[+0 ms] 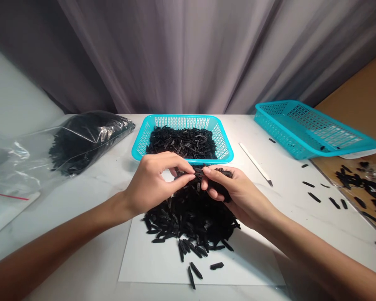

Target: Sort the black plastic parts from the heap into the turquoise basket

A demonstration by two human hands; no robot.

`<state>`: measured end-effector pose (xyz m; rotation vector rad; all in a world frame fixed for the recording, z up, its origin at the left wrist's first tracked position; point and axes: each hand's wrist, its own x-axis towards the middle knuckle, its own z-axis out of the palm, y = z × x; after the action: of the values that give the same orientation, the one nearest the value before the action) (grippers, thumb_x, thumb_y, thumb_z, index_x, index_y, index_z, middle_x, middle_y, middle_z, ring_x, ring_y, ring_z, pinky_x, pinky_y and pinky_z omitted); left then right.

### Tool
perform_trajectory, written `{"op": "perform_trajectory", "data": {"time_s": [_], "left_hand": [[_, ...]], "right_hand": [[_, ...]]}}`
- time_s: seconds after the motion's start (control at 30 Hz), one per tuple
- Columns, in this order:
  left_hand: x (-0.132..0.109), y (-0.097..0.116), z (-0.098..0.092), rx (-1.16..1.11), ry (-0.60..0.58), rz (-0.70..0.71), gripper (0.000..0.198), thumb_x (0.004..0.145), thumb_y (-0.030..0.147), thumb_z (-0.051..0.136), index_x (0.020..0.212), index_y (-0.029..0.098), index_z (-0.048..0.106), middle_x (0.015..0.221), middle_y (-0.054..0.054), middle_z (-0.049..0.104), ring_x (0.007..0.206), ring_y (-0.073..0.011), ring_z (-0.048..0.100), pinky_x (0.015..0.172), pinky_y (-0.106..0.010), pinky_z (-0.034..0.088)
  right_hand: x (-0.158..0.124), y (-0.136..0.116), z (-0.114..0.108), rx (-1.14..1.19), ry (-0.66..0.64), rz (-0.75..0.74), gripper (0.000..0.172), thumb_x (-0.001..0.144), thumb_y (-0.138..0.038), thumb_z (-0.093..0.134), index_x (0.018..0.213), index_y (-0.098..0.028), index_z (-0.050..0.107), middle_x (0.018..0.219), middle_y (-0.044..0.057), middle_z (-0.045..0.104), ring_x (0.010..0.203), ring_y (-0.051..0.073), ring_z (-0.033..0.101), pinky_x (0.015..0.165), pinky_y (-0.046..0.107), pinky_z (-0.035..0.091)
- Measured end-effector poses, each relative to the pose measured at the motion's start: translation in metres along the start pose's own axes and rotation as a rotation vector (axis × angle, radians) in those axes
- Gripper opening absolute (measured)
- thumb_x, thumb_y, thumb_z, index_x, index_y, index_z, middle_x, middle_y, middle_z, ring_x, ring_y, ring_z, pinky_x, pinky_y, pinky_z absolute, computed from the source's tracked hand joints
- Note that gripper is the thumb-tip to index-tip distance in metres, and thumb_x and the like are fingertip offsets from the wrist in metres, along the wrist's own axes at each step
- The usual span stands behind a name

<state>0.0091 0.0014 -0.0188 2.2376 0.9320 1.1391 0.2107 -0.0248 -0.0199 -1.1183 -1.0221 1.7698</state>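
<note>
one black piece (198,171) is pinched by the left hand (155,179) beside the right hand (238,184), which cups a black bunch (223,190), probably to keep it together, over the black pile (200,223) at six o'clock on white paper (147,267) that likely catches strays.

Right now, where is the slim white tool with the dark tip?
In the head view, the white tool lies on the table right of centre, to the right of the blue basket of black pieces and beyond the right hand.
</note>
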Motion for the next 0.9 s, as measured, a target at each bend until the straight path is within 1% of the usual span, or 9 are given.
{"op": "perform_trajectory", "data": {"time_s": [0.1, 0.2, 0.33, 0.47, 0.7, 0.8, 0.9], "left_hand": [[-0.0002, 0.0002, 0.0015, -0.112, 0.001, -0.112, 0.002, 0.083, 0.017, 0.077, 0.083, 0.018, 0.075, 0.088, -0.002, 0.078, 0.080, -0.0142, 0.071, 0.070, -0.024, 0.058], [-0.0016, -0.0002, 0.0025, -0.165, 0.012, -0.175, 0.001, 0.084, 0.019, 0.077, 0.083, 0.019, 0.076, 0.086, -0.001, 0.078, 0.080, -0.0124, 0.071, 0.073, -0.022, 0.058], [-0.0028, 0.0017, 0.0019, -0.166, 0.034, -0.188, 0.002, 0.082, 0.018, 0.078, 0.082, 0.019, 0.076, 0.083, 0.001, 0.077, 0.076, -0.0101, 0.071, 0.072, -0.019, 0.057], [-0.0021, 0.0061, 0.0002, -0.164, 0.038, -0.195, 0.003, 0.082, 0.018, 0.078, 0.082, 0.020, 0.076, 0.083, 0.002, 0.078, 0.077, -0.0101, 0.071, 0.073, -0.018, 0.057], [-0.0013, 0.0071, 0.0003, -0.196, 0.027, -0.210, 0.003, 0.082, 0.020, 0.079, 0.081, 0.019, 0.076, 0.084, 0.001, 0.078, 0.079, -0.0109, 0.072, 0.075, -0.019, 0.059], [-0.0012, 0.0060, 0.0002, -0.256, 0.020, -0.248, 0.003, 0.082, 0.020, 0.079, 0.083, 0.019, 0.077, 0.086, 0.001, 0.078, 0.081, -0.0112, 0.074, 0.078, -0.018, 0.061], [-0.0007, 0.0058, -0.0007, -0.352, -0.015, -0.314, 0.005, 0.081, 0.022, 0.080, 0.083, 0.018, 0.077, 0.086, -0.001, 0.078, 0.082, -0.0124, 0.075, 0.079, -0.019, 0.062]], "right_hand": [[-0.0001, 0.0004, -0.0004, -0.010, 0.000, -0.012, 0.031, 0.085, -0.039, 0.075, 0.068, -0.015, 0.067, 0.067, 0.000, 0.061, 0.054, 0.007, 0.043, 0.048, 0.024, 0.026], [-0.0006, 0.0018, -0.0005, -0.017, 0.003, -0.025, 0.031, 0.086, -0.039, 0.075, 0.069, -0.014, 0.067, 0.069, 0.001, 0.063, 0.055, 0.007, 0.045, 0.048, 0.023, 0.027], [-0.0014, 0.0034, -0.0003, -0.034, 0.010, -0.056, 0.031, 0.087, -0.039, 0.075, 0.070, -0.014, 0.067, 0.070, 0.001, 0.064, 0.054, 0.006, 0.046, 0.048, 0.022, 0.029], [-0.0022, 0.0025, 0.0003, -0.055, 0.024, -0.081, 0.030, 0.087, -0.038, 0.074, 0.070, -0.014, 0.067, 0.069, 0.001, 0.064, 0.054, 0.007, 0.047, 0.048, 0.022, 0.030], [-0.0015, 0.0003, -0.0003, -0.051, 0.050, -0.112, 0.019, 0.083, -0.028, 0.078, 0.074, -0.015, 0.069, 0.069, 0.000, 0.063, 0.056, 0.007, 0.047, 0.049, 0.021, 0.031], [-0.0015, 0.0003, -0.0005, -0.054, 0.052, -0.106, 0.016, 0.080, -0.027, 0.080, 0.077, -0.015, 0.070, 0.069, -0.001, 0.062, 0.056, 0.007, 0.047, 0.049, 0.021, 0.032], [-0.0018, -0.0004, -0.0004, -0.051, 0.062, -0.104, 0.016, 0.077, -0.025, 0.083, 0.081, -0.015, 0.071, 0.068, -0.001, 0.062, 0.056, 0.007, 0.047, 0.049, 0.021, 0.031]]}}
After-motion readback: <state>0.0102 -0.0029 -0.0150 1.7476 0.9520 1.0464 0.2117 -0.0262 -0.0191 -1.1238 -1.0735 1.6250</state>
